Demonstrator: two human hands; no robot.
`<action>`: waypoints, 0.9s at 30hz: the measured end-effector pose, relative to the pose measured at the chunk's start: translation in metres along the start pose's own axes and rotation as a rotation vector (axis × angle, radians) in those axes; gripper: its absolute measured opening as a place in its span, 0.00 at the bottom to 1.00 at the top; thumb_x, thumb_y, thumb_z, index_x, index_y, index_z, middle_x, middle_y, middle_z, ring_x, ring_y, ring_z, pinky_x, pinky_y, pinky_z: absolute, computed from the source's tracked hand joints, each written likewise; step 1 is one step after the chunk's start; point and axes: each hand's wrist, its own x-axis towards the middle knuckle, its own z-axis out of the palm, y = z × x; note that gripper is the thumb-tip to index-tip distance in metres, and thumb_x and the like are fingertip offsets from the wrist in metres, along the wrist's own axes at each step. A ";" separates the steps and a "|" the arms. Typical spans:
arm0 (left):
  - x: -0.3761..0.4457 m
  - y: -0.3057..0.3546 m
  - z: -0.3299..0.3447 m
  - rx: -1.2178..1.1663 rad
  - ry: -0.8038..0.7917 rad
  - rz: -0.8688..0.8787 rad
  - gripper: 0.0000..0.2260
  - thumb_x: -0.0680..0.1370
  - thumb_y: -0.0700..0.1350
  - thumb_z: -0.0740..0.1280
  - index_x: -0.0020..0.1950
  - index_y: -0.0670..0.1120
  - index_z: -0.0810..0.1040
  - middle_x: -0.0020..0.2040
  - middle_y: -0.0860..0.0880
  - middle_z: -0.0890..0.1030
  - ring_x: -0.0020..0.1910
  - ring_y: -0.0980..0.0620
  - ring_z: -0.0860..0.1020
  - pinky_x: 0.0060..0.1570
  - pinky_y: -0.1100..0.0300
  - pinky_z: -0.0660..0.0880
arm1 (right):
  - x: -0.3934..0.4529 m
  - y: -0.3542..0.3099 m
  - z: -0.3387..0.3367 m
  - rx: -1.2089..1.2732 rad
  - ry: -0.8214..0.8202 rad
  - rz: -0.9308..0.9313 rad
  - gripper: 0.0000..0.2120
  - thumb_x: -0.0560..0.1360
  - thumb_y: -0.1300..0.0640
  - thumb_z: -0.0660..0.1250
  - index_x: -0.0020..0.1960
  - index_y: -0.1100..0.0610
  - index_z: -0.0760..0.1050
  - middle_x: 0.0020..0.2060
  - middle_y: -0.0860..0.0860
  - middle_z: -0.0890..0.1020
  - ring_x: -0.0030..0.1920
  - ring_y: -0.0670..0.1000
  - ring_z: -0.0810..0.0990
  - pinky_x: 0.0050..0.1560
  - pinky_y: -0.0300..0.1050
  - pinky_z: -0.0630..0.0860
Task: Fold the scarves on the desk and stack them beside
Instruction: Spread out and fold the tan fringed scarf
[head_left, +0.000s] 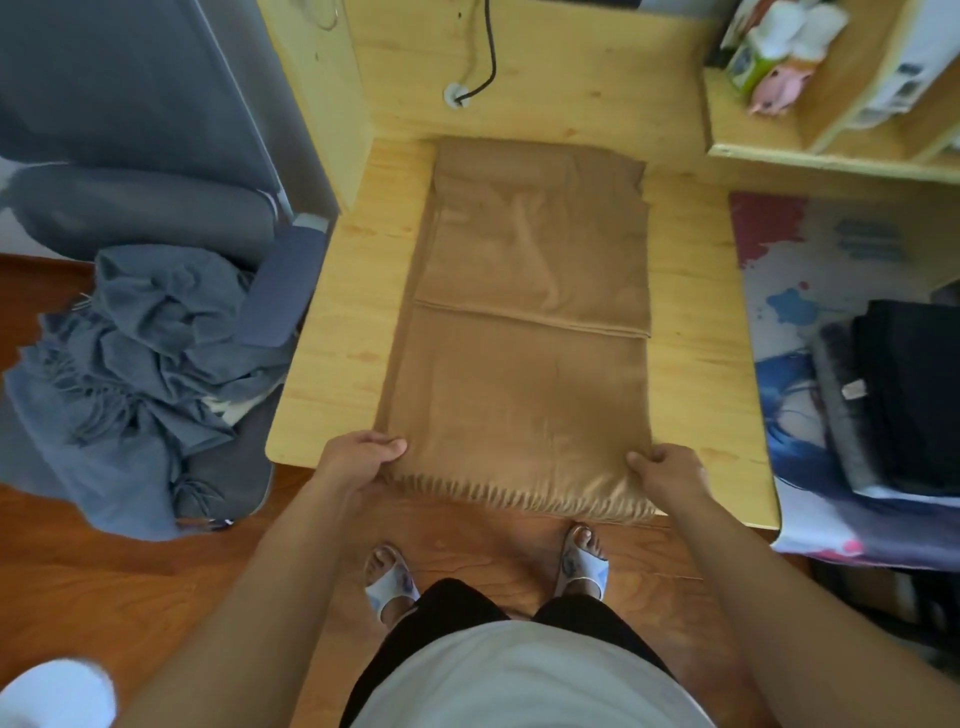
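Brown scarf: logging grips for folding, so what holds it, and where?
Both hands, left hand and right hand, grip the brown scarf at its near fringed corners.

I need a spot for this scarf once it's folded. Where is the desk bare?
Bare wood runs between the brown scarf and the printed mat, and a narrower strip along the desk's left edge. The mat's near end is crowded by the dark folded stack.

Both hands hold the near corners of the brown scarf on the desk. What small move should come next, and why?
Probably lift the fringed near edge and carry it away from the body, onto the far half. The left hand and right hand each pinch a near corner of the brown scarf, which lies flat and long on the desk, its fringe hanging over the near edge. Folded scarves already lie stacked on the right.
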 end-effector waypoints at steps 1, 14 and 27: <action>0.000 0.001 -0.002 0.000 -0.013 -0.012 0.09 0.77 0.43 0.76 0.54 0.42 0.81 0.61 0.41 0.79 0.56 0.40 0.78 0.48 0.47 0.80 | 0.000 0.001 -0.003 0.028 -0.004 -0.004 0.12 0.79 0.51 0.70 0.51 0.61 0.80 0.46 0.58 0.81 0.47 0.58 0.77 0.44 0.46 0.69; -0.020 0.014 0.006 0.079 -0.093 0.018 0.19 0.79 0.43 0.73 0.67 0.35 0.76 0.60 0.41 0.78 0.50 0.40 0.79 0.41 0.50 0.79 | -0.014 0.005 -0.005 0.274 -0.051 0.054 0.07 0.78 0.55 0.72 0.49 0.59 0.79 0.45 0.56 0.83 0.47 0.57 0.81 0.50 0.51 0.78; -0.036 0.002 0.044 0.242 0.092 0.334 0.08 0.83 0.48 0.67 0.47 0.46 0.73 0.41 0.49 0.74 0.40 0.46 0.74 0.39 0.55 0.68 | -0.068 -0.032 0.014 -0.022 0.214 -0.296 0.11 0.78 0.58 0.65 0.60 0.58 0.74 0.55 0.55 0.76 0.52 0.55 0.75 0.45 0.45 0.72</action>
